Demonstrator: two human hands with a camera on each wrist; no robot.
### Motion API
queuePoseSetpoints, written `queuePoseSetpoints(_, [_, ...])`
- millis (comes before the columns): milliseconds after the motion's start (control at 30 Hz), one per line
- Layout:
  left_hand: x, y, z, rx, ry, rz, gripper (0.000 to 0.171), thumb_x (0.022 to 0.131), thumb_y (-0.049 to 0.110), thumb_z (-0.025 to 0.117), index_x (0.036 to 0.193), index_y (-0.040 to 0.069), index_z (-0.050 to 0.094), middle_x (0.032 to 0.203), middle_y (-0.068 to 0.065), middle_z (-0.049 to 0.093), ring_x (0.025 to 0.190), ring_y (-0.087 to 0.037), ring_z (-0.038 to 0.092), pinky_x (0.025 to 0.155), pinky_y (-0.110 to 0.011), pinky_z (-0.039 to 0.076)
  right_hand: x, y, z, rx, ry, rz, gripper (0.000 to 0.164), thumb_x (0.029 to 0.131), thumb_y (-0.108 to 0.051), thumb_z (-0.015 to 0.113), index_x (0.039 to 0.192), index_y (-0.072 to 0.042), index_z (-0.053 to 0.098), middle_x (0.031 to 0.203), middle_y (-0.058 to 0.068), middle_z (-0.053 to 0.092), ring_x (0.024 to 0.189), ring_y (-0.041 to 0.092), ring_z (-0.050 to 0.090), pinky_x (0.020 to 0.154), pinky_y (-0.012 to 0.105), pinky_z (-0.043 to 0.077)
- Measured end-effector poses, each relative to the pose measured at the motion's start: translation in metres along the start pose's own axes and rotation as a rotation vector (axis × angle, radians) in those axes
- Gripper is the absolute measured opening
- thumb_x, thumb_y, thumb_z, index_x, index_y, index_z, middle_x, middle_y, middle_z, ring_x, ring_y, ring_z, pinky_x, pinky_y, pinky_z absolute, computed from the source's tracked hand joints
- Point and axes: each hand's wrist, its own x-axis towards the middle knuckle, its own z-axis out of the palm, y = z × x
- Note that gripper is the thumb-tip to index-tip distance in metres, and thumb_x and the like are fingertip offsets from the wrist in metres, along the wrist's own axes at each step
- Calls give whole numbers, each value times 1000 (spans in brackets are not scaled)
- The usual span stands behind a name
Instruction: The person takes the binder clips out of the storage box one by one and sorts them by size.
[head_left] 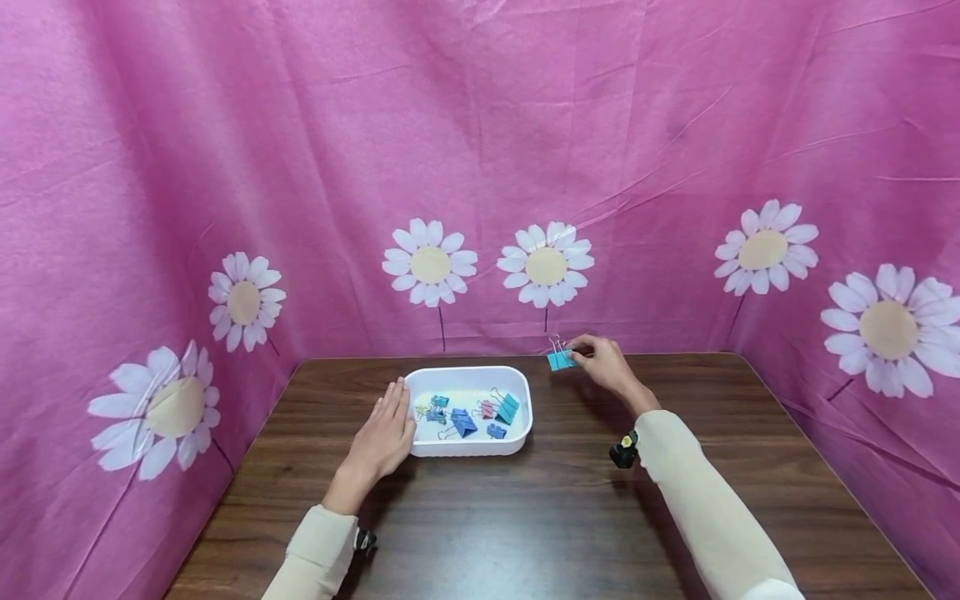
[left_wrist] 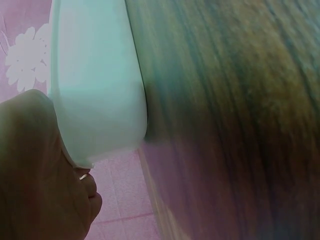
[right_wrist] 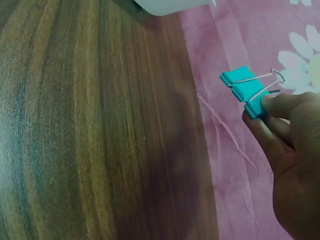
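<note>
Between thumb and fingers, my right hand point(head_left: 602, 363) pinches a teal binder clip point(head_left: 559, 360) by one end, near the table's far edge. The right wrist view shows the same binder clip point(right_wrist: 245, 87) with its wire handles pointing toward the pink cloth. My left hand point(head_left: 385, 431) lies with straight fingers along the left side of a white tray point(head_left: 469, 447). In the left wrist view the fingers touch the tray wall point(left_wrist: 97, 110). Inside the tray are several binder clips, among them a blue one point(head_left: 462, 422), a teal one point(head_left: 507, 408) and a small pink one point(head_left: 487, 409).
The brown wooden table point(head_left: 495, 517) carries the tray toward its far side. A pink cloth point(head_left: 480, 150) printed with white daisies hangs behind the table and along both sides. Black wrist cameras are strapped under both sleeves, the right one point(head_left: 623, 451) close over the wood.
</note>
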Motion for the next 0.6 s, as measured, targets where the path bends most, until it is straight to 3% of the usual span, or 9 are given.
queuePoseSetpoints(200, [0,0,0,4,9,6,61,110,19,41,162,-12,31,175,-26,23,164,-42,23,135,-55,24,-1,5,6,-21,-13,26,17,102,-8,68,116,-1,77,115,20,78,101,34,73,88,48,60])
queuePoseSetpoints(600, [0,2,-2,15,-13,-4,61,111,18,39,163,-11,28,175,-26,22,164,-42,21,135,-56,22,-6,21,19,-46,-31,68,22,104,-8,66,123,1,74,123,23,76,112,38,70,100,55,57])
